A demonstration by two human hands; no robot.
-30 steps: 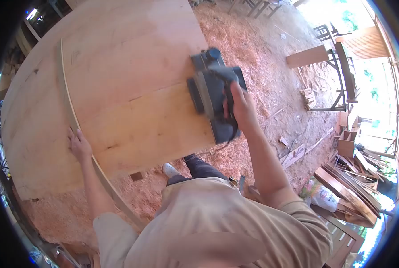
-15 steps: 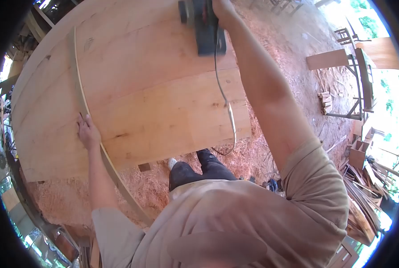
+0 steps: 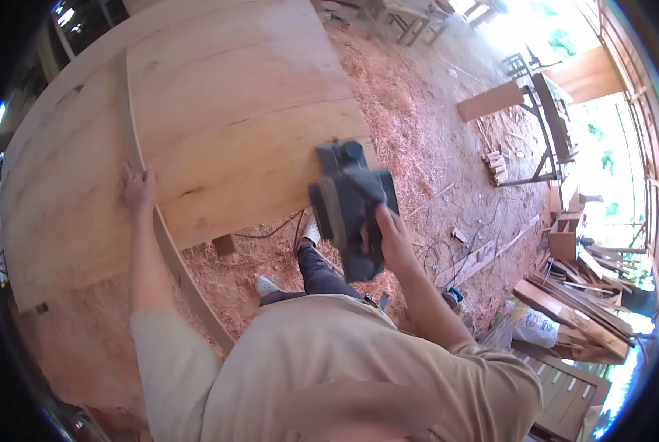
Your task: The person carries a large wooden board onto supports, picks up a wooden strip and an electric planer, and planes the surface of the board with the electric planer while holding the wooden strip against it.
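Gripping the electric planer (image 3: 351, 206) by its rear handle, your right hand (image 3: 392, 239) is closed round it and carries the tool at the near right corner of the large wooden panel (image 3: 226, 110). From this view the planer's front overlaps the panel's near edge while its rear hangs out over the floor; whether the sole actually touches the wood cannot be told. The grip at the back appears to be what lets you steer the tool along the right-hand edge.

Your left hand (image 3: 138, 188) lies flat, fingers spread wide, on a thin curved wooden strip (image 3: 141, 166) that runs from the far left of the panel across its near edge and down past your left side. The palm seems to pin the strip against the panel, holding its curve in place; it grasps nothing.

Around you: wood shavings (image 3: 388, 96) cover the floor along the right edge and under the near edge. A power cord (image 3: 274, 230) trails through the shavings below the near edge, close to your feet, and could snag. A small wooden block (image 3: 224, 244) shows under the near edge. Further right stand a metal-framed stand (image 3: 547, 121) carrying a board, and a stack of offcuts (image 3: 580, 295) with a white sack (image 3: 536, 324), well apart from the panel.
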